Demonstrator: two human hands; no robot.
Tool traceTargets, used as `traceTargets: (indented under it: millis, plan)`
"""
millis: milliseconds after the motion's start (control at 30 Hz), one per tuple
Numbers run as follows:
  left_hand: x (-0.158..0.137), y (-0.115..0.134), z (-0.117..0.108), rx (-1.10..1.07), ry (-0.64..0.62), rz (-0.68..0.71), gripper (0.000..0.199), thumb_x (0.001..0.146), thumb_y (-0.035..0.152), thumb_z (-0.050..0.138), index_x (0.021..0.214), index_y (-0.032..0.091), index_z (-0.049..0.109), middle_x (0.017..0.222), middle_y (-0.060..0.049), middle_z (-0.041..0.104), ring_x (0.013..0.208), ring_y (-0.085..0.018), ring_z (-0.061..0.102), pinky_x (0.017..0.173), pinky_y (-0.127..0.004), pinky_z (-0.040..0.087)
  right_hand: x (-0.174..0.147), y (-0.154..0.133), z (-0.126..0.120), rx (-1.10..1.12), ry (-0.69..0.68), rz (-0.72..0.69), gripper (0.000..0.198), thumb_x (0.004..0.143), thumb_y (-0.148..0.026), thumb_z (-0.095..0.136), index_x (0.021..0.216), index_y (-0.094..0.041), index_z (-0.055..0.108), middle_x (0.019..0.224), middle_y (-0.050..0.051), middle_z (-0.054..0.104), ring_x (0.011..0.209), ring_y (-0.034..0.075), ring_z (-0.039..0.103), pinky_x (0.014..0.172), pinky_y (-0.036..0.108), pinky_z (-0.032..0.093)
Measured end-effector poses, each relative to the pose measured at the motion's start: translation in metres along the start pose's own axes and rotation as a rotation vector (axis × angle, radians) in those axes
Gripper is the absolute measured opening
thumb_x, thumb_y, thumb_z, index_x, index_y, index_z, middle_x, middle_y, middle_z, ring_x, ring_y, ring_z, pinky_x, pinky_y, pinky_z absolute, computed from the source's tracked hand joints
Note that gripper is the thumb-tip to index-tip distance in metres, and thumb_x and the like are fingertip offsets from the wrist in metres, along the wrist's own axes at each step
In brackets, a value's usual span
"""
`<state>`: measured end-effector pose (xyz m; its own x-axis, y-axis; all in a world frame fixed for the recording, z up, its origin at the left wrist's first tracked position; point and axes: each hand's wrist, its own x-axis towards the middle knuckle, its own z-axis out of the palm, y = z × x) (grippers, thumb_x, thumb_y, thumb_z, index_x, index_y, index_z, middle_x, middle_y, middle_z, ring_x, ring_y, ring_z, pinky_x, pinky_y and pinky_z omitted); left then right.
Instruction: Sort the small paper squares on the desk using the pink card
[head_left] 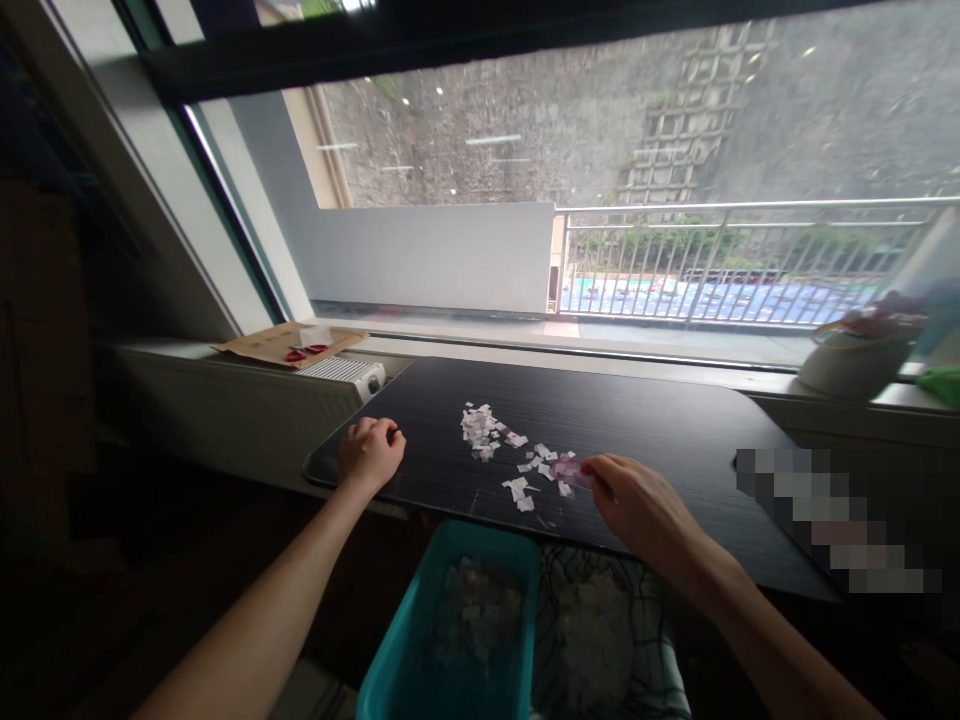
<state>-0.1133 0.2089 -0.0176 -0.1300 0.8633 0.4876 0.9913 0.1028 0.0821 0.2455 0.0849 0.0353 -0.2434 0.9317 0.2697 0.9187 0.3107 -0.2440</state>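
Observation:
On the left end of the dark table (pixel 637 400) rests my left hand (pixel 371 452), its fingers curled into a loose fist with nothing visible in it. My right hand (pixel 637 500) pinches a flat, translucent pink piece (pixel 571 472), whose exact kind I cannot make out. The pink piece lies low over the tabletop among scattered white paper scraps (pixel 520 492). A denser pile of scraps (pixel 478 430) lies farther back, between my two hands.
Below the table's front edge stands a teal bin (pixel 427 590) with many scraps inside. Beside it, pale pieces (pixel 596 640) lie on checked cloth (pixel 652 600). Red-handled scissors (pixel 306 352) rest on brown paper (pixel 255 345) by the window. A white pot (pixel 851 362) stands right.

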Motion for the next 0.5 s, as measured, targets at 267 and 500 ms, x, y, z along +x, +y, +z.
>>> traceTargets:
  millis: [267,500]
  plan:
    - [0.000,0.001,0.001,0.000,-0.009,-0.014,0.022,0.084,0.029,0.050,0.095,0.020,0.067,0.101,-0.010,0.061,0.096,-0.029,0.055,0.079,-0.036,0.043,-0.022,0.014,-0.002,0.025,0.037,0.072,0.025,0.087,-0.019,0.042,0.096,-0.020,0.065,0.096,0.007,0.073,0.082,0.022,0.068,0.070,0.031,0.046]
    - [-0.001,0.001,-0.002,0.000,-0.012,-0.014,0.022,0.083,0.029,0.051,0.094,0.020,0.067,0.100,-0.010,0.061,0.095,-0.030,0.055,0.078,-0.036,0.044,-0.029,0.007,0.005,0.108,0.096,0.090,0.026,0.088,-0.020,0.041,0.098,-0.020,0.064,0.099,0.007,0.072,0.085,0.022,0.068,0.073,0.031,0.048]
